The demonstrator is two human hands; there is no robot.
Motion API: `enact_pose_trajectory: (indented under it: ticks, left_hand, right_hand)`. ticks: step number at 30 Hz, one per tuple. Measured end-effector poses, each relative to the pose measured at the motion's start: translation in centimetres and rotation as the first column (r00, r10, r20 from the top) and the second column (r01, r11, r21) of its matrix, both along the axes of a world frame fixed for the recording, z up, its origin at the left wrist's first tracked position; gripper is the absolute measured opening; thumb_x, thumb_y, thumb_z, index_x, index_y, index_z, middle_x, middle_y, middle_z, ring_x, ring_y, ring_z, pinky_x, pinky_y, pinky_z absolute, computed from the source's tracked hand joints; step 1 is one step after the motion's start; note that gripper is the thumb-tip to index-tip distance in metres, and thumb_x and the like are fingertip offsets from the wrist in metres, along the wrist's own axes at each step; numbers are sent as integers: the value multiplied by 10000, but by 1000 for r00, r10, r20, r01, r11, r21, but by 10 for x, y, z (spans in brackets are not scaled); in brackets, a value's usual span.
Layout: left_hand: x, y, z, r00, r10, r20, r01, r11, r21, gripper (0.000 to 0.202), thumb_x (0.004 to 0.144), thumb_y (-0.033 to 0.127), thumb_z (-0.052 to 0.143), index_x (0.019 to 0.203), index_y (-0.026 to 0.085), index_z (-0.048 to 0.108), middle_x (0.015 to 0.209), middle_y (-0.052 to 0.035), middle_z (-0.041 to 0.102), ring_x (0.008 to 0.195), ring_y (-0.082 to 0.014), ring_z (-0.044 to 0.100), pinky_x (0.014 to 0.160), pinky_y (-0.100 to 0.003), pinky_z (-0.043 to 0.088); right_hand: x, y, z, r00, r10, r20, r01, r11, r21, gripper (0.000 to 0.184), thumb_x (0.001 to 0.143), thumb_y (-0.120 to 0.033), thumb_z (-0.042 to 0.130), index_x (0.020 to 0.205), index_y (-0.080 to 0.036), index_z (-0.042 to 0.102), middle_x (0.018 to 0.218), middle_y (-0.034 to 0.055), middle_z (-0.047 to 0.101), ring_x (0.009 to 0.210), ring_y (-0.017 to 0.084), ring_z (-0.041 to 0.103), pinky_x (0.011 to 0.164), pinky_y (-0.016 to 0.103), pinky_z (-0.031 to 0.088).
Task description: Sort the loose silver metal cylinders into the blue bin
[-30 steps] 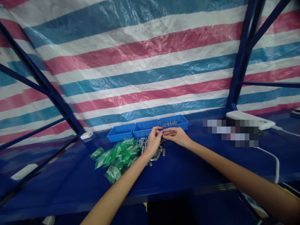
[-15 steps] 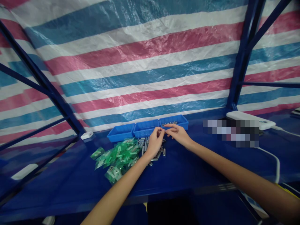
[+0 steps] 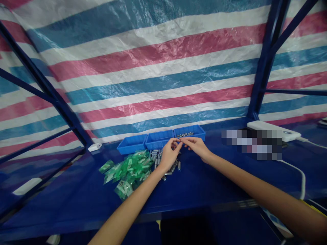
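Observation:
My left hand [image 3: 170, 153] is closed in a pinch above a pile of small grey metal cylinders [image 3: 174, 167]. Its fingertips meet those of my right hand [image 3: 196, 147], also pinched, in front of the blue bins. Whatever sits between the fingers is too small and covered to make out. Behind the hands, the right blue bin [image 3: 201, 136] contains small shiny metal parts [image 3: 188, 134]. The middle blue bin [image 3: 160, 135] and the left blue bin [image 3: 130, 149] stand in line with it. Part of the cylinder pile is hidden by my left hand.
Green-printed clear plastic packets [image 3: 133, 168] lie heaped left of my left hand. A small white adapter [image 3: 94, 147] is at the back left. On the right lie a white power bank [image 3: 291, 135] and its white cable [image 3: 303, 180]. Blue metal posts [image 3: 258, 75] frame the bench.
My right hand's fingers have come down slightly and closed in against my left fingertips. More of the parts in the right bin now shows. The pile and packets look unchanged.

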State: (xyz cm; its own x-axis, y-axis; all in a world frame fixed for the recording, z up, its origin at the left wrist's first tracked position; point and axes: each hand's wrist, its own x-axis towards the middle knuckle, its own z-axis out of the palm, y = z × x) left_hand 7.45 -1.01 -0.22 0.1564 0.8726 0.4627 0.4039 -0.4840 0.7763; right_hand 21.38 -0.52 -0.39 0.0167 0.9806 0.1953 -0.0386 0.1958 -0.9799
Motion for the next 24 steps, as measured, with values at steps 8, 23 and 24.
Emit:
enact_pose_trajectory:
  ticks: [8, 23, 24]
  left_hand:
    - [1, -5, 5, 999, 43, -16, -42, 999, 34, 208, 770, 344, 561, 863, 159, 589, 631, 36, 488, 574, -94, 443, 567, -214, 351]
    - [0, -2, 2, 999, 52, 14, -52, 998, 45, 221, 833, 340, 480, 929, 176, 592, 732, 0, 584, 662, -118, 510, 637, -228, 391]
    - [0, -2, 2, 999, 51, 12, -51, 998, 46, 221, 836, 339, 473, 933, 177, 589, 746, -2, 591, 672, -119, 516, 644, -229, 395]
  right_hand:
    - [2, 2, -3, 1000, 3, -12, -3, 1000, -3, 291, 673, -370, 662, 867, -162, 726, 739, 39, 679, 594, 96, 516, 509, 209, 376]
    - [1, 2, -3, 994, 83, -71, -89, 992, -85, 279, 701, -349, 665, 934, -199, 696, 905, 50, 685, 642, 91, 571, 513, 184, 408]
    - [1, 2, -3, 993, 94, -73, -100, 991, -84, 278, 702, -349, 663, 937, -202, 696, 907, 48, 684, 636, 89, 568, 511, 184, 409]
